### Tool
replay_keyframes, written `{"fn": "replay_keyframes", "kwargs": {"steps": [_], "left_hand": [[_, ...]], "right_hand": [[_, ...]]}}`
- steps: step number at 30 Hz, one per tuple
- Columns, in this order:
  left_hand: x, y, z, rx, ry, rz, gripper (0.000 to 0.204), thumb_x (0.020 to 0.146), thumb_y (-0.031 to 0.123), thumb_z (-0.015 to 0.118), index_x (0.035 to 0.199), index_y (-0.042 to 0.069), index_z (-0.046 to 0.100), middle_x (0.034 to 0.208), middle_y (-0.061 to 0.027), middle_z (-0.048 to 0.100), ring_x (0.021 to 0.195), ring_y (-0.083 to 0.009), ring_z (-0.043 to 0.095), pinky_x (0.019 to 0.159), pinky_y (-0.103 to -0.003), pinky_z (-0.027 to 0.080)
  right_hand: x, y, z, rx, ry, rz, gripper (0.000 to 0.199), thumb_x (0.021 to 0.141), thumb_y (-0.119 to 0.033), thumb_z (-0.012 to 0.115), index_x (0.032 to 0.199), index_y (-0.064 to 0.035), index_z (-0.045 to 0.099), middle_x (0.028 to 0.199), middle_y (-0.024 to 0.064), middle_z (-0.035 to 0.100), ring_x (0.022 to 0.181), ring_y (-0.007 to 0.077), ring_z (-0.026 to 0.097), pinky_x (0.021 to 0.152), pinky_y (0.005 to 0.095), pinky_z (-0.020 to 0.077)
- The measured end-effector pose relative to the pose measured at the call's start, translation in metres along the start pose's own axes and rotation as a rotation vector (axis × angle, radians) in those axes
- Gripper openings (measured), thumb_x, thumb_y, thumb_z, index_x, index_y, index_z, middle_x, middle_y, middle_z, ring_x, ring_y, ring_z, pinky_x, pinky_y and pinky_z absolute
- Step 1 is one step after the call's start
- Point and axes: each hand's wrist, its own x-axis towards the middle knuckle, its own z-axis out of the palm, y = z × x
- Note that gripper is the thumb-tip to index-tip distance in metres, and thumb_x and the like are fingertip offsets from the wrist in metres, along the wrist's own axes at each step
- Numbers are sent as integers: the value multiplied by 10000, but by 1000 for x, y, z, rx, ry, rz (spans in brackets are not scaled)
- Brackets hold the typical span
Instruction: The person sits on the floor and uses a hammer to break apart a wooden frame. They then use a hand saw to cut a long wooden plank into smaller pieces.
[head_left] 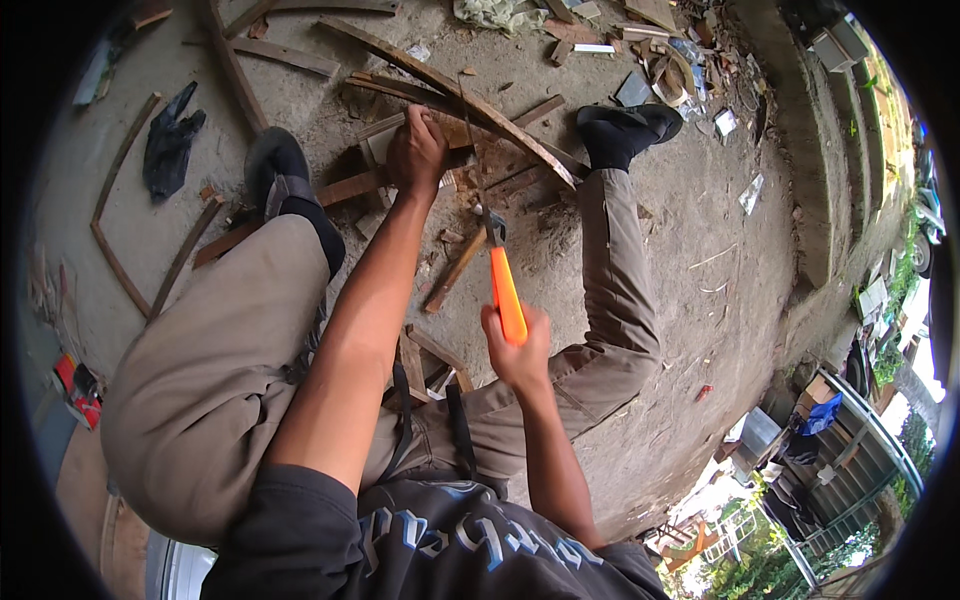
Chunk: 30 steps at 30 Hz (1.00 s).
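My right hand point(520, 350) is closed around the orange handle point(507, 295) of a handsaw. The saw's narrow dark blade point(478, 165) points away from me and crosses the long wooden strips in front. My left hand point(416, 155) presses down in a fist on a wooden plank point(455, 132), left of the blade; its fingertips are partly hidden. A long pale-edged wooden strip point(450, 88) slants over the pile beyond it. Just under the blade, a hammer with a wooden handle point(455, 272) lies on the ground.
My shoes, the left point(277, 165) and the right point(625, 125), flank the wood. At left lie a black plastic bag point(172, 140) and bent wooden strips point(112, 255). Rubble and scraps point(670, 75) gather at the far right, beside concrete steps point(805, 150).
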Motion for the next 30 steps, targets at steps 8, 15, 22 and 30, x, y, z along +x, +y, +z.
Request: {"fn": "replay_keyframes", "kwargs": {"steps": [8, 15, 22, 30], "left_hand": [[-3, -13, 7, 113, -59, -79, 120, 876, 258, 512, 930, 175, 580, 700, -185, 669, 670, -407, 657, 593, -514, 510], [10, -9, 1, 70, -18, 15, 170, 873, 262, 502, 861, 122, 597, 712, -203, 658, 679, -417, 646, 606, -530, 496], [18, -5, 1, 92, -44, -33, 177, 872, 297, 527, 869, 137, 603, 787, -174, 673, 743, -434, 635, 628, -528, 482], [22, -16, 0, 15, 3, 40, 221, 908, 258, 460, 872, 76, 581, 763, -215, 656, 731, -426, 638, 636, -537, 482]], "right_hand": [[-82, 23, -19, 13, -55, 5, 131, 771, -72, 639, 695, 24, 592, 542, 146, 534, 460, 210, 573, 500, 324, 447], [15, -4, 0, -24, -20, -44, 144, 777, -93, 641, 723, 33, 599, 559, 160, 537, 483, 210, 585, 508, 343, 447], [-75, 6, -23, 30, -41, -86, 213, 841, -57, 604, 652, 14, 536, 505, 59, 487, 455, 101, 460, 451, 302, 368], [35, -20, -3, -13, -26, -122, 212, 793, -118, 638, 683, 42, 554, 530, 139, 520, 478, 207, 538, 499, 347, 417]]}}
